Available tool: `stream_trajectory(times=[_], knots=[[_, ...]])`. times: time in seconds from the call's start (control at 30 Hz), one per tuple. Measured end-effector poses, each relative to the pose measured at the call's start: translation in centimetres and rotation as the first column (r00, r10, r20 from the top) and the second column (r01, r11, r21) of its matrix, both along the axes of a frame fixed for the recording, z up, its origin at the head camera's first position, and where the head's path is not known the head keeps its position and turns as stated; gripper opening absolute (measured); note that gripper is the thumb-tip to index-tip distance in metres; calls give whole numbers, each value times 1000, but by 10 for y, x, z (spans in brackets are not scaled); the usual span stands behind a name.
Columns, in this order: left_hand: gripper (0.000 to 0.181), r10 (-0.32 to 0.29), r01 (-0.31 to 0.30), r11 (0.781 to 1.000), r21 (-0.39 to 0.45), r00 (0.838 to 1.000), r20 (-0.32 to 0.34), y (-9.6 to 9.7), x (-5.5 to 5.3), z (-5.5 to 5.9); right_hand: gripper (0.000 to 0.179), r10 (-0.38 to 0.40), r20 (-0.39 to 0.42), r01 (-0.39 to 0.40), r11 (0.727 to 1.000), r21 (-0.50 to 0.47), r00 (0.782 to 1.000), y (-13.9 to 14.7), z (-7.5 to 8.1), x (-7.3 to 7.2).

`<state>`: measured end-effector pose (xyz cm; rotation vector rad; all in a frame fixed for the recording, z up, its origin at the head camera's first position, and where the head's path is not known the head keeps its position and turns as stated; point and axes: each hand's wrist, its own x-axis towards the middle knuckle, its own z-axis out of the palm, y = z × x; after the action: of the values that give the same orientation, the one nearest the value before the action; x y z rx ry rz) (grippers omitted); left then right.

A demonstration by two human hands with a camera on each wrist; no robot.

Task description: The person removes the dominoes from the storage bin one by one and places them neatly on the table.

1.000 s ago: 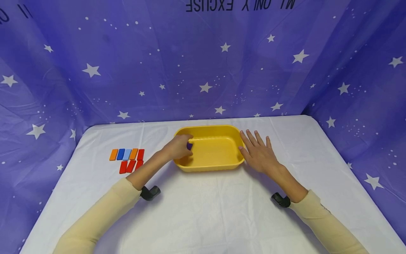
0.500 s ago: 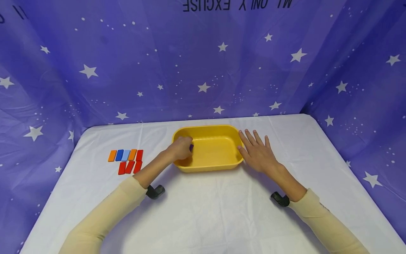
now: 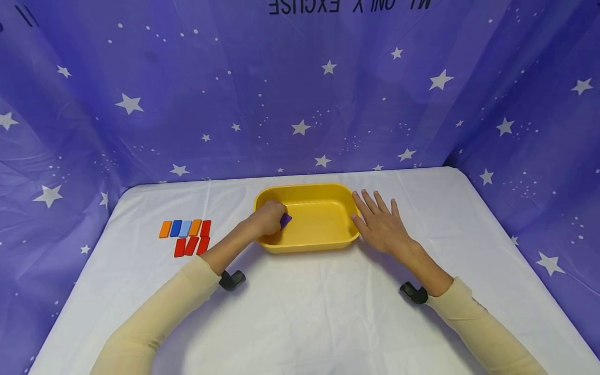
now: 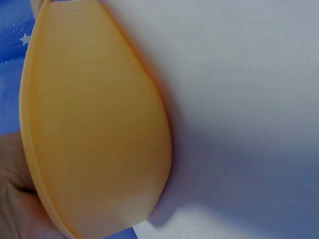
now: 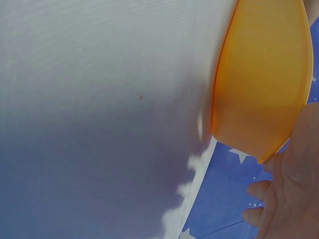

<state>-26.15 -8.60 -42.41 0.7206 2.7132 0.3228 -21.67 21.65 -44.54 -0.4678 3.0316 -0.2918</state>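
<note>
A yellow plastic basin [image 3: 323, 221] stands on the table, its outer wall filling much of both wrist views. My left hand [image 3: 270, 217] reaches over its left rim and is inside. Fingers curled, it holds a purple tile [image 3: 285, 220], partly hidden by the hand. In the left wrist view only part of the left hand [image 4: 17, 199] shows, behind the basin wall. My right hand [image 3: 382, 226] has its fingers spread and straight, resting against the basin's right rim; in the right wrist view it is beside the basin's end.
Left of the basin lie two rows of flat tiles: red tiles [image 3: 180, 247] in the nearer row, and orange, blue, light blue and red ones, such as the blue tile [image 3: 176, 228], behind. A starry purple curtain [image 3: 300, 94] hangs behind the white-covered table [image 3: 300, 307].
My left hand has moved slightly right and its fingers have closed in; more of the purple tile now shows beside them. The right hand stays at the rim.
</note>
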Motion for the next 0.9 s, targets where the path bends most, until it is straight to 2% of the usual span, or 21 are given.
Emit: stream_trajectory(times=[0.1, 0.2, 0.57, 0.77, 0.9], knots=[[10, 18, -18, 1000, -21, 1000, -3, 1, 1, -1, 66, 1, -4, -1, 1000, 1, 1000, 0, 0, 0], [19, 45, -45, 999, -6, 999, 5, 0, 1, -3, 66, 2, -3, -2, 1000, -9, 1000, 0, 0, 0], [17, 26, -25, 999, 21, 998, -56, 0, 3, -9, 66, 1, 1, -1, 1000, -13, 1000, -1, 0, 0], [20, 43, -41, 998, 53, 998, -40, -1, 4, -5, 66, -1, 5, 1, 1000, -14, 1000, -1, -1, 0], [28, 45, -44, 992, 118, 999, -6, -2, 4, 3, 66, -5, 13, 5, 1000, -10, 1000, -1, -1, 0]])
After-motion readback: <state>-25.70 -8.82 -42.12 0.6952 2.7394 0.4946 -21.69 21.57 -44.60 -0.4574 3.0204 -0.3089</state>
